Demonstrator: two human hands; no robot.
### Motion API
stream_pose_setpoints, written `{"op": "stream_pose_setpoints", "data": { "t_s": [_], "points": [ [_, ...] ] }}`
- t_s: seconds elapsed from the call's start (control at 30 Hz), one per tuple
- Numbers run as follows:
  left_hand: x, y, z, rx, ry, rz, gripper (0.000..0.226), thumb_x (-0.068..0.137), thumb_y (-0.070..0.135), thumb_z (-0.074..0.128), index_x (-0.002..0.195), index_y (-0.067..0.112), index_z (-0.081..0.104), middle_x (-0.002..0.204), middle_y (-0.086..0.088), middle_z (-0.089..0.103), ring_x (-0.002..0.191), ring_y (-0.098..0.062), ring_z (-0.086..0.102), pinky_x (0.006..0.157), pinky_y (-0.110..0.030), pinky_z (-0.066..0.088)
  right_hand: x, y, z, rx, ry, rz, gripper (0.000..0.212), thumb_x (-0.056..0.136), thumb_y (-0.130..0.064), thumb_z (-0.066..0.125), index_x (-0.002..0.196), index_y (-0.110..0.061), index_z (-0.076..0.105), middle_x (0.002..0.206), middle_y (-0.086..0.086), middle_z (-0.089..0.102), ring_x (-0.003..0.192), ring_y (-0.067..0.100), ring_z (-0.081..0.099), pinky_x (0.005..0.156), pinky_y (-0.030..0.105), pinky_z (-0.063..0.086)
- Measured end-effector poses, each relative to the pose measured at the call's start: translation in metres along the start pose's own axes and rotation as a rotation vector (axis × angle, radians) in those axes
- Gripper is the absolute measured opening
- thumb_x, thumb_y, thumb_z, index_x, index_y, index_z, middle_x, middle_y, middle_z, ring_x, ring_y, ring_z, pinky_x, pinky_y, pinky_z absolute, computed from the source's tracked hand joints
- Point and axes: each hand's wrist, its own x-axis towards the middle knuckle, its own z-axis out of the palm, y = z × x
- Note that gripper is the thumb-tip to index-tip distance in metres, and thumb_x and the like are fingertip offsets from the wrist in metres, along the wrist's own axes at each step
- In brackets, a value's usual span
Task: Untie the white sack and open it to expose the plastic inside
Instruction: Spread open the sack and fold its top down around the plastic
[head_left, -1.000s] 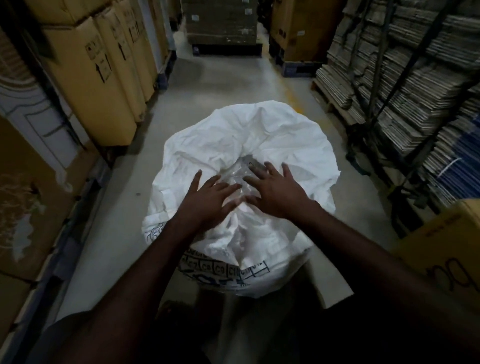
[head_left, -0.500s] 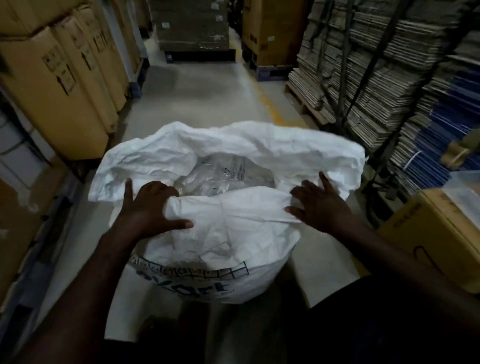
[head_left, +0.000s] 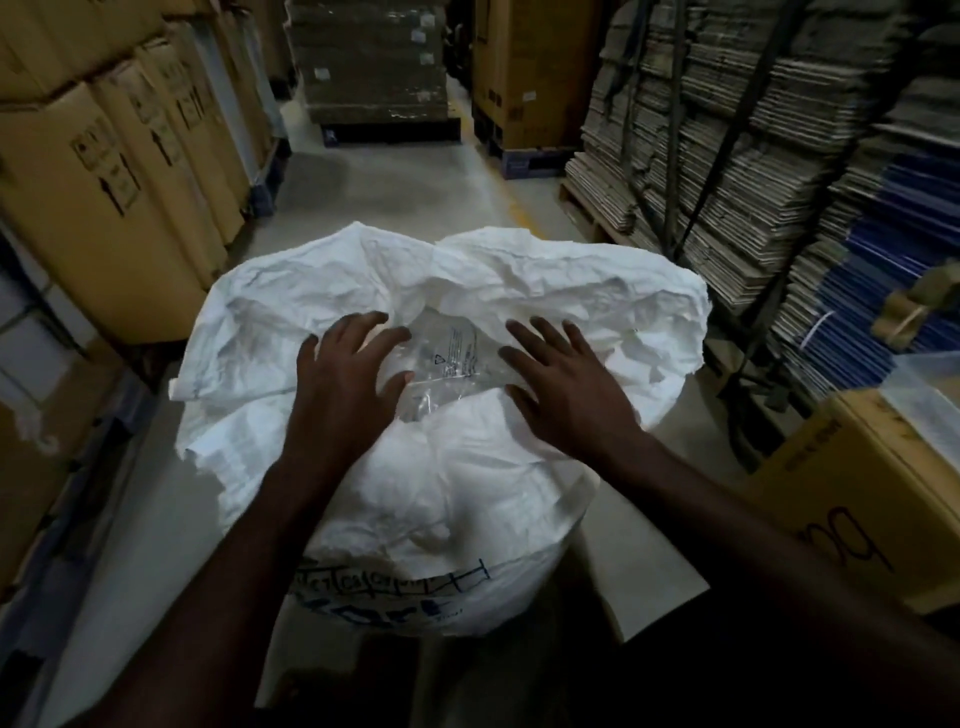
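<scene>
A large crumpled white woven sack (head_left: 519, 291) with blue print low on its near side is standing on the grey concrete floor (head_left: 374, 202) of a warehouse aisle, right in front of the person, and its mouth is lying open and spread wide. In the opening, a clear plastic bag (head_left: 447, 358) with small dark printed markings is showing between the two hands. The left hand (head_left: 345, 379) is resting palm down on the left side of the opening, fingers spread and slightly curled, its fingertips touching the plastic and the sack's edge; it is gripping nothing. The right hand (head_left: 563, 382) is lying flat with fingers splayed wide on the right side of the opening, pressing on white fabric just beside the plastic, also grasping nothing. Tall brown cardboard cartons (head_left: 119, 171) with arrow marks are lining the left of the aisle, while strapped stacks of flattened grey cardboard (head_left: 727, 156) are standing on the right. A yellow-brown cardboard box (head_left: 857, 493) is sitting near the person's right forearm.
</scene>
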Motion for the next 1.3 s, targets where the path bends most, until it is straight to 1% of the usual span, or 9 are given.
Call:
{"op": "stream_pose_setpoints", "data": {
  "t_s": [0.23, 0.43, 0.63, 0.77, 0.9, 1.03, 1.13, 1.2, 1.3],
  "points": [
    [0.034, -0.001, 0.016, 0.158, -0.01, -0.151, 0.078, 0.081, 0.038, 0.085, 0.15, 0.045, 0.049, 0.168, 0.008, 0.038, 0.151, -0.027, 0.039, 0.108, -0.059, 0.034, 0.069, 0.0, 0.032, -0.116, -0.021, -0.059, 0.063, 0.094, -0.04, 0.061, 0.155, -0.032, 0.046, 0.175, 0.0, 0.017, 0.162, 0.035, 0.008, 0.123, 0.07, 0.007],
    [0.053, -0.059, 0.053, 0.304, -0.088, 0.013, 0.127, 0.068, 0.081, 0.076, 0.169, 0.049, 0.006, 0.181, 0.007, -0.001, 0.166, -0.04, -0.002, 0.12, -0.079, 0.01, 0.119, 0.046, 0.07, -0.172, -0.177, 0.135, 0.082, 0.093, -0.064, 0.059, 0.164, -0.043, 0.023, 0.176, -0.002, 0.01, 0.162, 0.037, -0.002, 0.116, 0.08, -0.004],
    [0.052, -0.145, 0.081, 0.332, -0.222, -0.053, 0.133, 0.054, 0.112, 0.04, 0.167, 0.052, 0.003, 0.18, 0.01, -0.009, 0.165, -0.044, -0.004, 0.12, -0.083, 0.004, 0.158, 0.081, 0.1, -0.211, -0.283, 0.299, 0.089, 0.094, -0.077, 0.041, 0.166, -0.042, 0.003, 0.177, -0.006, 0.0, 0.162, 0.03, -0.012, 0.113, 0.084, -0.007],
    [0.04, -0.186, 0.1, 0.187, -0.388, -0.342, 0.126, 0.046, 0.12, 0.024, 0.155, 0.07, -0.015, 0.178, 0.018, -0.014, 0.164, -0.042, -0.012, 0.117, -0.082, -0.005, 0.172, 0.091, 0.131, -0.064, -0.548, 0.383, 0.099, 0.084, -0.095, 0.026, 0.164, -0.046, -0.005, 0.174, -0.015, -0.015, 0.161, 0.026, -0.019, 0.107, 0.088, -0.009],
    [0.034, -0.188, 0.112, 0.202, -0.502, -0.334, 0.125, 0.053, 0.118, 0.015, 0.162, 0.06, -0.008, 0.179, 0.015, -0.012, 0.166, -0.036, -0.011, 0.119, -0.078, -0.01, 0.169, 0.081, 0.151, 0.029, -0.74, 0.398, 0.1, 0.083, -0.096, 0.024, 0.163, -0.046, -0.008, 0.172, -0.015, -0.021, 0.161, 0.033, -0.016, 0.106, 0.089, -0.005],
    [0.045, -0.173, 0.099, 0.261, -0.344, -0.19, 0.12, 0.072, 0.108, 0.025, 0.169, 0.038, 0.013, 0.181, 0.002, 0.001, 0.167, -0.034, -0.003, 0.126, -0.07, -0.004, 0.186, 0.057, 0.125, -0.134, -0.734, 0.356, 0.087, 0.096, -0.077, 0.04, 0.164, -0.026, 0.025, 0.175, 0.006, 0.016, 0.159, 0.041, 0.016, 0.114, 0.083, 0.009],
    [0.056, -0.153, 0.09, 0.223, -0.145, 0.012, 0.109, 0.081, 0.092, 0.045, 0.17, 0.036, 0.016, 0.179, -0.005, 0.017, 0.166, -0.034, 0.011, 0.13, -0.065, 0.009, 0.189, 0.012, 0.088, -0.116, -0.491, 0.254, 0.038, 0.098, -0.048, 0.056, 0.12, -0.019, 0.065, 0.135, 0.012, 0.066, 0.127, 0.037, 0.061, 0.113, 0.067, 0.033],
    [0.065, -0.139, 0.089, 0.201, -0.148, 0.113, 0.109, 0.081, 0.089, 0.051, 0.17, 0.045, 0.006, 0.18, -0.001, 0.015, 0.167, -0.034, 0.009, 0.129, -0.066, 0.008, 0.175, -0.03, 0.071, 0.0, -0.322, 0.182, 0.017, 0.094, -0.034, 0.061, 0.094, -0.017, 0.064, 0.107, 0.012, 0.073, 0.101, 0.036, 0.071, 0.097, 0.05, 0.05],
    [0.069, -0.127, 0.09, 0.236, -0.231, 0.219, 0.109, 0.08, 0.091, 0.049, 0.167, 0.052, -0.002, 0.181, 0.005, 0.006, 0.165, -0.042, 0.006, 0.125, -0.074, 0.013, 0.13, -0.089, 0.057, 0.17, -0.316, 0.088, 0.028, 0.096, -0.04, 0.059, 0.111, -0.019, 0.07, 0.106, 0.01, 0.074, 0.098, 0.034, 0.072, 0.081, 0.04, 0.057]
  ]
}}
